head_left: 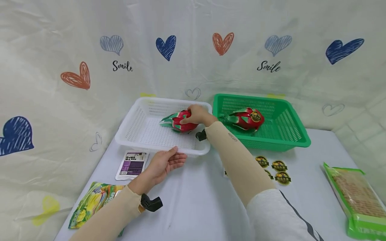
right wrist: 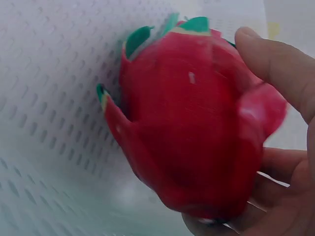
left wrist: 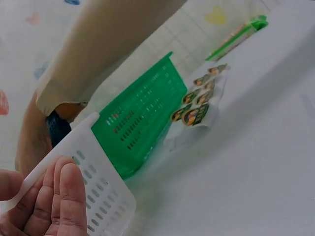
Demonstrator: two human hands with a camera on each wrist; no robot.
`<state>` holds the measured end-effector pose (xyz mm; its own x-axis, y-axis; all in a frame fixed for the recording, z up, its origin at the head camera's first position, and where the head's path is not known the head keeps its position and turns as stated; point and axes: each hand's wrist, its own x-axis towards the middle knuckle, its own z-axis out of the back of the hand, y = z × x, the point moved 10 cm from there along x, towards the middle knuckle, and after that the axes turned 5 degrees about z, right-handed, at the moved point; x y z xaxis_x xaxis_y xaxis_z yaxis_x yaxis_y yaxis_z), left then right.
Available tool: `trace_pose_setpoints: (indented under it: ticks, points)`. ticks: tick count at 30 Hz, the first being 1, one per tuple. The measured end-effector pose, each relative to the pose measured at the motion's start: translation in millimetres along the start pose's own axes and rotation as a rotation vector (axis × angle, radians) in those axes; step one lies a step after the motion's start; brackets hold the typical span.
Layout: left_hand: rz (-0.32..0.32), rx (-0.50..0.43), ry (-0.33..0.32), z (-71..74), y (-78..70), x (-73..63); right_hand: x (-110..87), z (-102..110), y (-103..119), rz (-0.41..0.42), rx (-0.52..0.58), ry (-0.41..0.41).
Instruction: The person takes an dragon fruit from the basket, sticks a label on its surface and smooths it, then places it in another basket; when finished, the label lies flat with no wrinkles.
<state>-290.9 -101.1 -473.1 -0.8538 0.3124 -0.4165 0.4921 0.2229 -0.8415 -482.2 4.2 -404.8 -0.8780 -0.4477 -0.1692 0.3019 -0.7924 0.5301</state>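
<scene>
A red dragon fruit [head_left: 188, 126] with green-tipped scales is in the white basket [head_left: 137, 144]. My right hand [head_left: 197, 114] grips it from the right, thumb on one side and fingers curled round the other, as the right wrist view shows. At the basket's front rim is my left hand [head_left: 166, 164]; in the left wrist view its thumb and fingers [left wrist: 73, 196] pinch the white rim between them. A second dragon fruit [head_left: 245, 119], bearing a round black-and-gold sticker [head_left: 255, 116], lies in the green basket [head_left: 289, 142] to the right.
A sheet of round stickers [head_left: 282, 178] lies before the green basket, partly behind my right forearm. To the left are a purple-and-white packet [head_left: 132, 164] and a yellow-green bag [head_left: 93, 202]. A green-edged clear package [head_left: 359, 194] lies far right. A heart-printed sheet hangs behind.
</scene>
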Motion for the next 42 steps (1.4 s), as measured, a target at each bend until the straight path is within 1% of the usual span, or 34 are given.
trace_pose_setpoints:
  ticks: [6, 11, 16, 18, 23, 27, 30, 33, 38, 42]
  points:
    - [-0.006, 0.001, 0.013, -0.5, -0.4, -0.5, 2.9, -7, 1, -0.03, 0.008, -0.021]
    - [-0.009, -0.004, 0.023, -0.4, -0.5, 0.4, 0.5, -6, -1, -0.068, 0.022, -0.054]
    - [-0.003, -0.001, 0.031, -3.1, 1.7, 1.8, -4.6, -4, -4, -0.077, 0.034, -0.081]
    - [0.0, 0.003, 0.03, -3.1, 2.6, 2.3, -6.3, -2, -4, -0.062, 0.04, -0.091]
    - [-0.001, 0.011, 0.015, 0.4, 2.1, 2.1, -11.6, 13, 6, 0.02, 0.034, -0.127]
    - [-0.007, 0.007, 0.005, 4.2, 0.0, 1.4, -20.9, 26, 14, 0.057, 0.083, -0.15]
    - [-0.009, -0.003, 0.006, 3.3, -0.4, 0.8, -32.8, 34, 15, 0.07, 0.115, -0.163]
    - [-0.011, -0.007, 0.013, 1.3, -1.1, -0.2, -47.7, 44, 16, 0.091, 0.116, -0.173]
    - [-0.013, -0.014, 0.025, -2.5, -0.2, 0.8, -84.4, 62, 8, 0.103, 0.085, -0.201]
    - [-0.02, -0.022, 0.022, -1.4, -0.5, 1.7, -116.6, 73, -1, 0.098, 0.067, -0.224]
